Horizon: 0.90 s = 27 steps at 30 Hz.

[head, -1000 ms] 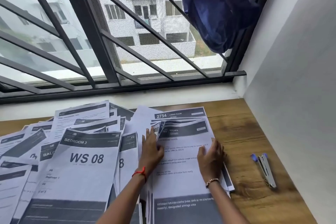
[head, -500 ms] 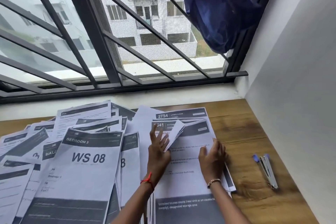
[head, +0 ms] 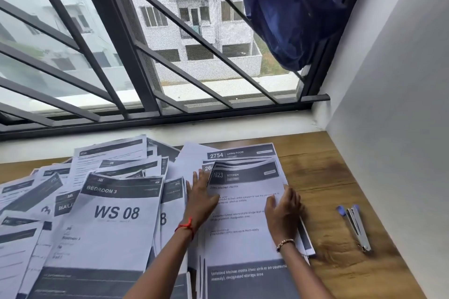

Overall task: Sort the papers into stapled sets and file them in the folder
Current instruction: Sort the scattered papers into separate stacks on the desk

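The left hand lies flat with straight fingers, pressing on the left edge of a stack of white printed papers. A red thread bracelet circles its wrist. The right hand rests on the stack's right edge, thumb on the top sheet and fingers bent down along the side. Whether they pinch the sheets I cannot tell. A beaded bracelet sits on that wrist.

The top sheet reads "1623 KITCHEN", and its far edge is slightly lifted and wavy. A sheet headed "2754 LIVING ROOM" shows from beneath at the far end.

Left of the stack, a loose overlapping spread of similar sheets covers the brown wooden table, with a "BEDROOM 3 WS 08" page uppermost. A silver metal stapler with blue tips lies on bare wood, well apart to the right of the stack.

Beyond are a black barred window, a bunched blue cloth and a white wall.
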Each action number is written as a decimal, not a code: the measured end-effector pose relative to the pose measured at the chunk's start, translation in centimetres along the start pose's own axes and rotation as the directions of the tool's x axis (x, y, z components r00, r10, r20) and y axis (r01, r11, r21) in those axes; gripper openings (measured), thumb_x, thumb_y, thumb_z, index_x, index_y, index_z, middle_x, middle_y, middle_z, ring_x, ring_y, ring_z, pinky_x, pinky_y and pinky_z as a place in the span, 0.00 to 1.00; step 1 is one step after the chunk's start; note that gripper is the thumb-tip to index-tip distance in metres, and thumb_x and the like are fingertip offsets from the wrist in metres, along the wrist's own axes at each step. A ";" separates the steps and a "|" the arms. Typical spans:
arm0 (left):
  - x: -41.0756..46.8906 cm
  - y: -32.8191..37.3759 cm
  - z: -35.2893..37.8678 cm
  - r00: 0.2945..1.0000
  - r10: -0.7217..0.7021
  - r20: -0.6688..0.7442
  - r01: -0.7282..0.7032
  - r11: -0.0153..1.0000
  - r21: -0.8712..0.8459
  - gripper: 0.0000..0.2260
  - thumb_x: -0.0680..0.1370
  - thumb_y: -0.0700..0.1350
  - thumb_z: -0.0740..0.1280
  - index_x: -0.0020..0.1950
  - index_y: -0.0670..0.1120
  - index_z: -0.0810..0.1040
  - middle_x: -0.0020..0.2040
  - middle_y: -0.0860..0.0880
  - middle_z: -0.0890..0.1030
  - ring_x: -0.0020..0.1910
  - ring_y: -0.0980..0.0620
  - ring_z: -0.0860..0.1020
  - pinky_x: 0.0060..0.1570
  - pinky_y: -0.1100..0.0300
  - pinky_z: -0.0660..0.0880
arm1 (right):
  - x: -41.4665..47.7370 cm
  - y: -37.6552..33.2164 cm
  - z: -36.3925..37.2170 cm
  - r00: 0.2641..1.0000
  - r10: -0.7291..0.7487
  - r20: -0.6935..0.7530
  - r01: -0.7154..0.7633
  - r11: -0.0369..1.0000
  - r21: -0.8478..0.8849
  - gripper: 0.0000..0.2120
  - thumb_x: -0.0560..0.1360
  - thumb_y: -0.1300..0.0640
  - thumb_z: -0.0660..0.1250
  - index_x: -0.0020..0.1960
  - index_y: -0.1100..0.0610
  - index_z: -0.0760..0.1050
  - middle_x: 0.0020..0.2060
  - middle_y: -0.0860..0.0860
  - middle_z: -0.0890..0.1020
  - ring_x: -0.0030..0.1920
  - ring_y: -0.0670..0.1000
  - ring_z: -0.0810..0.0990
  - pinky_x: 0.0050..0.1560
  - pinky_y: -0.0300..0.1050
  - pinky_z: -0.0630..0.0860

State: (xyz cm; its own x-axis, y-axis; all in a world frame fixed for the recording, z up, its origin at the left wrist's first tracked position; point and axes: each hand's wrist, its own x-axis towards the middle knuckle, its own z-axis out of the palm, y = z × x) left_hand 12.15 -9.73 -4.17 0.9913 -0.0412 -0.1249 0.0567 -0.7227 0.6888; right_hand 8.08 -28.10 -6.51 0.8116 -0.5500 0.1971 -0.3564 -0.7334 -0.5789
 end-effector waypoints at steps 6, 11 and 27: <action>-0.9 0.6 0.6 0.992 0.121 -0.041 -0.121 0.993 -0.001 0.37 0.68 0.29 0.59 0.74 0.52 0.54 0.76 0.47 0.57 0.76 0.47 0.49 0.72 0.56 0.39 | 0.2 0.1 0.1 1.000 -0.002 0.003 0.002 1.000 0.008 0.23 0.66 0.52 0.53 0.52 0.65 0.74 0.45 0.62 0.80 0.46 0.62 0.77 0.45 0.51 0.68; -2.6 0.9 1.3 0.917 0.375 -0.136 -0.388 0.917 -0.093 0.45 0.63 0.19 0.51 0.71 0.58 0.59 0.78 0.51 0.48 0.74 0.64 0.53 0.67 0.71 0.60 | 0.1 0.3 0.1 1.000 0.002 0.012 -0.002 1.000 0.024 0.24 0.66 0.52 0.53 0.53 0.65 0.74 0.46 0.62 0.80 0.47 0.63 0.77 0.46 0.52 0.71; 0.4 2.4 -1.7 0.997 -0.051 0.058 0.060 0.983 -0.174 0.37 0.61 0.45 0.56 0.72 0.43 0.65 0.77 0.42 0.48 0.76 0.46 0.42 0.74 0.53 0.46 | 0.2 0.4 0.5 1.000 0.012 -0.009 -0.012 1.000 0.009 0.19 0.65 0.57 0.60 0.53 0.64 0.74 0.46 0.61 0.80 0.47 0.62 0.77 0.46 0.51 0.66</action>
State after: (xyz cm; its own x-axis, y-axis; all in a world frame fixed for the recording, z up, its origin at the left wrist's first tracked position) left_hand 12.88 -10.30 -1.39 0.9787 -0.0441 -0.2007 0.1360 -0.5928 0.7938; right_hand 8.34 -28.33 -7.10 0.8031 -0.5624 0.1967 -0.3621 -0.7229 -0.5885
